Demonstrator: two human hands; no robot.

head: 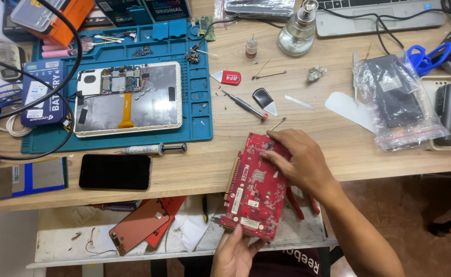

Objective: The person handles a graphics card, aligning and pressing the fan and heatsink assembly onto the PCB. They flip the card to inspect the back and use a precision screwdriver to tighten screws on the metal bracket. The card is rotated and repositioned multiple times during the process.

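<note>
Red circuit board [253, 190] (underside hidden).

A blue mat [195, 123] lies at the back left of the wooden tabletop [338, 149]. An opened tablet [128, 98] lies on the mat. A black phone [115, 172] lies near the front edge, with a syringe [154, 149] just behind it. A small screwdriver [243, 105] lies near the middle. A glass bottle [299, 28] and a laptop [379, 15] sit at the back edge. A clear bag [397, 100] lies near the right edge, with blue scissors [426, 56] behind it.
</note>
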